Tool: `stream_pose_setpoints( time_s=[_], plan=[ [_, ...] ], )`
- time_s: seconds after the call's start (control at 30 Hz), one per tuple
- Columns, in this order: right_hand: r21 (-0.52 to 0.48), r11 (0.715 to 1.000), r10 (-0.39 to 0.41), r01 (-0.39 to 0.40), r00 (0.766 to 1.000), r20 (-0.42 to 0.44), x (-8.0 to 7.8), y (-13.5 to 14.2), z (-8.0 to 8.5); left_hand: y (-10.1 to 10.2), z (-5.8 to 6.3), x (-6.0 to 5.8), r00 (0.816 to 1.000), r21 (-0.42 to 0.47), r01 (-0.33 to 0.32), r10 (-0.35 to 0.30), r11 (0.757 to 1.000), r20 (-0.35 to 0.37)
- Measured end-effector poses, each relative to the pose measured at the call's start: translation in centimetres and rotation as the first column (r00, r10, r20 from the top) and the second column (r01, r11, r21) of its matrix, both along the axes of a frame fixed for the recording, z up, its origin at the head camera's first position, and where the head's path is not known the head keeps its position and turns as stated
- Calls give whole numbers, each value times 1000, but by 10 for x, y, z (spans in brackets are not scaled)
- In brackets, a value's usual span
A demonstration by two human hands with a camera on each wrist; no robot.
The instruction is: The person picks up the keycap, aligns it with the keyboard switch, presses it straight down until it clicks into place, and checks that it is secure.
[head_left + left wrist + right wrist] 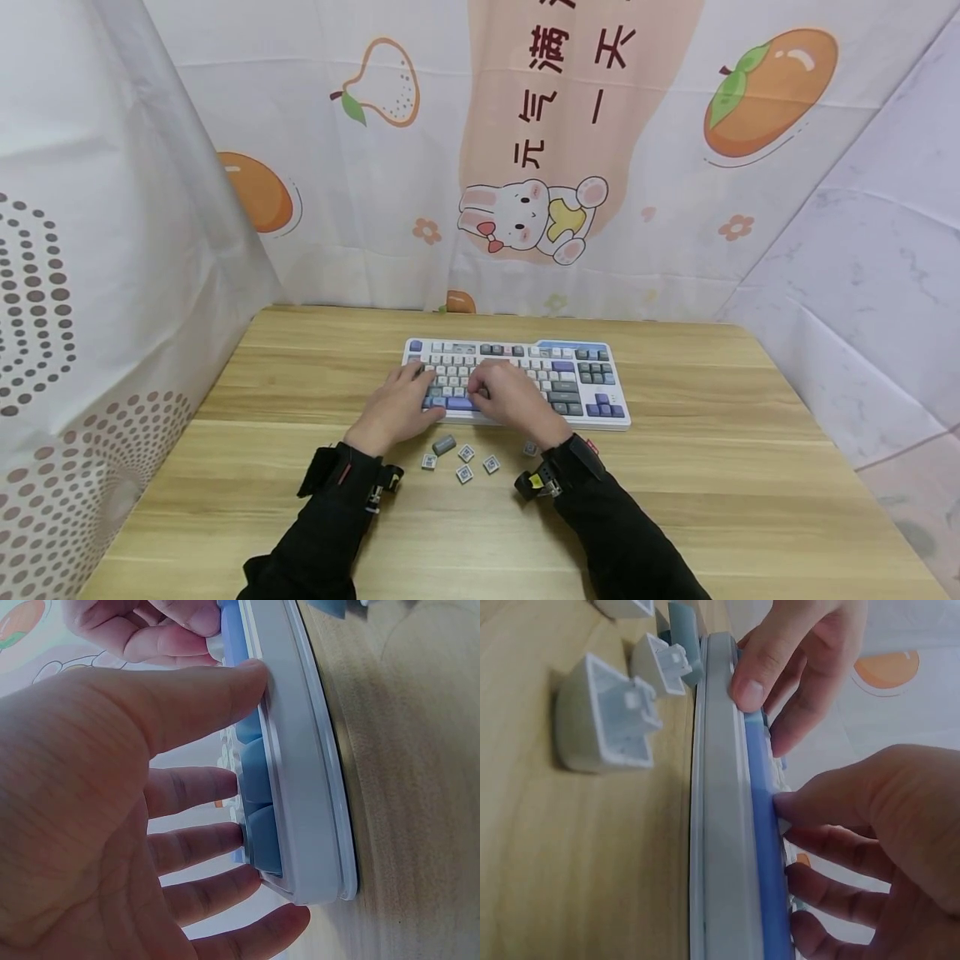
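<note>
A white keyboard (517,421) with white, grey, blue and purple keys lies on the table. My left hand (397,406) rests on its left end, thumb on the front rim and fingers extended over the left side. Above the long purple space bar (761,825), my right hand (513,396) pinches a whitish keycap (215,649) between thumb and index finger. The hand hides most of that keycap, and I cannot tell whether it is seated or lifted. In front of the keyboard lie a long grey keycap (444,445) and several white keycaps (466,453).
The wooden table (712,500) carries the keyboard near its middle. One loose keycap (530,448) lies beside the right wrist. A printed curtain (420,167) hangs behind the table's far edge, with more cloth (112,208) at the left side.
</note>
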State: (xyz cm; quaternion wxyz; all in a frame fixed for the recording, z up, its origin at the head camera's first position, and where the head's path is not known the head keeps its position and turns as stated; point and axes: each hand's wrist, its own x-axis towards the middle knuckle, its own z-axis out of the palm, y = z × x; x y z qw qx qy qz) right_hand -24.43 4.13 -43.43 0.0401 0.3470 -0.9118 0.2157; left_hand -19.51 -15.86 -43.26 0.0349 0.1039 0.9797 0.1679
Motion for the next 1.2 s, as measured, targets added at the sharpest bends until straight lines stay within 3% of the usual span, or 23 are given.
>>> stream_pose_setpoints(
  time_s=[0.5, 0.93, 1.2],
  plan=[
    [-37, 998, -52, 54, 997, 63, -3, -3, -5, 0, -1, -2, 1000, -3, -2, 2, 1000, -1],
    [94, 995, 31, -25, 997, -64, 3, -2, 0, 0, -2, 0, 1000, 4, 3, -3, 1000, -6],
    [81, 996, 44, -34, 990, -132, 3, 0, -2, 0, -1, 0, 1000, -1, 1, -1, 1000, -6]
  ],
)
